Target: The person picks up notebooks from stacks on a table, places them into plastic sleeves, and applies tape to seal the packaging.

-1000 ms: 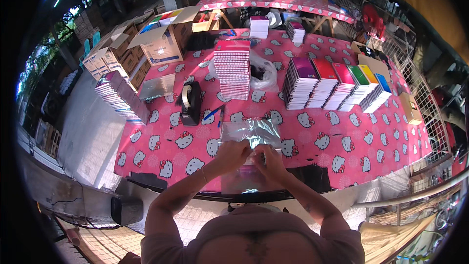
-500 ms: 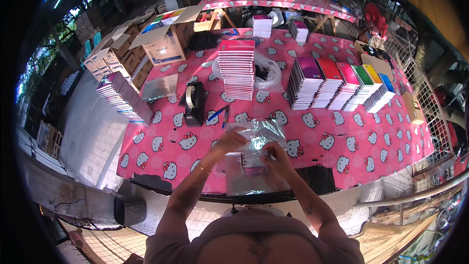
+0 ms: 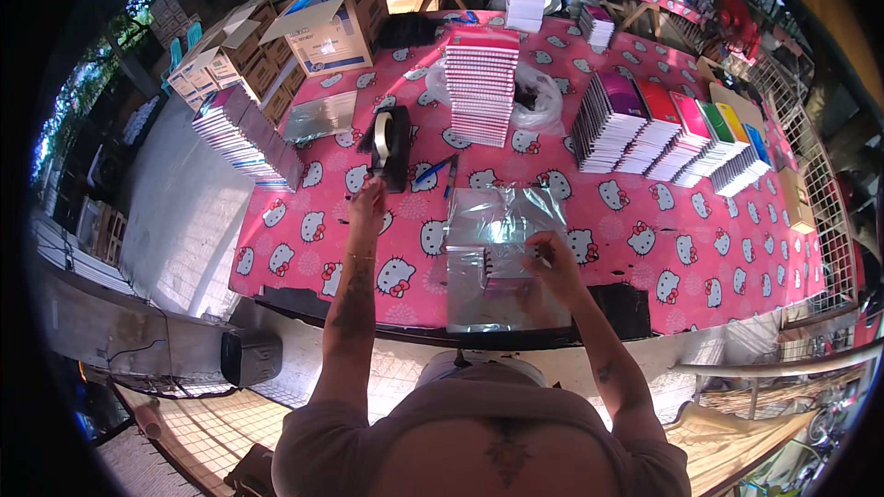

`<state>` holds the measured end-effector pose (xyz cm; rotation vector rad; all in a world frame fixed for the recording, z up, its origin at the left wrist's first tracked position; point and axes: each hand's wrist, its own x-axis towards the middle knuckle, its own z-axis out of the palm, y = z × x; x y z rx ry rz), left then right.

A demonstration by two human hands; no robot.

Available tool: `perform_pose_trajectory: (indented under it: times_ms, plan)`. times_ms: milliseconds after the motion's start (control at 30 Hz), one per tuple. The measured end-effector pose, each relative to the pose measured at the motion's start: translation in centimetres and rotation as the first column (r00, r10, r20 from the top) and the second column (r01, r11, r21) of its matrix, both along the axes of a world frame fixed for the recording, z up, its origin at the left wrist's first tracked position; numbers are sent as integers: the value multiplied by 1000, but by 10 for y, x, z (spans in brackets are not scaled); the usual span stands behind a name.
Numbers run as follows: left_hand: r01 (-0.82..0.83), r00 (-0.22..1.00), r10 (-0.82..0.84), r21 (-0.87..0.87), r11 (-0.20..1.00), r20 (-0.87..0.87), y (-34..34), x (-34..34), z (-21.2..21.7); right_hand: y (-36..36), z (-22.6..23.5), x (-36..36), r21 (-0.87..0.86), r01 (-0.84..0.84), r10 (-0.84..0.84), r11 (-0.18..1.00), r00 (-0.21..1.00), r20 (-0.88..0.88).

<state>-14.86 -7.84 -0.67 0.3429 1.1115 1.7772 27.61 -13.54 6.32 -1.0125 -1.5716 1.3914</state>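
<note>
A small spiral-bound notebook (image 3: 508,271) lies on a shiny clear plastic sheet (image 3: 479,315) near the table's front edge, with film folded partly over it. At its right side my right hand (image 3: 555,262) is closed, its bent fingers gripping the film. My left hand (image 3: 367,205) reaches to the front end of a black tape dispenser (image 3: 396,152), fingertips pinched together there. Whatever sits between those fingertips is too small to make out. To the right of the dispenser lie a blue pen (image 3: 431,169) and a darker pen (image 3: 450,179).
A tall notebook stack (image 3: 481,97) stands mid-table before a white plastic bag (image 3: 541,103). Colour-sorted stacks (image 3: 612,124) fill the right side. Another stack (image 3: 244,138) leans at the left edge, near a flat plastic pile (image 3: 319,117) and an open carton (image 3: 331,37).
My left hand has gone from the plastic sheet leftward to the tape dispenser. My right hand stays at the wrapped notebook. The view has shifted, so the table sits higher in it.
</note>
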Motion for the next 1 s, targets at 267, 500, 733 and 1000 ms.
perform_pose_trajectory:
  times_ms: [267, 500, 733, 1000]
  plan:
    - [45, -226, -333, -351, 935, -916, -7, 15, 111, 0, -4, -8, 85, 23, -24, 996, 1000, 7]
    - [632, -663, -207, -686, 361, -720, -4, 209, 199, 6, -5, -8, -23, -27, 23, 999, 990, -138]
    - [870, -282, -911, -481, -110, -302, 35, 158, 57, -1, 4, -15, -81, -94, 75, 992, 975, -211]
    - [453, -494, 57, -201, 868, -868, -85, 223, 124, -8, 11, -8, -140, 19, -44, 990, 984, -173]
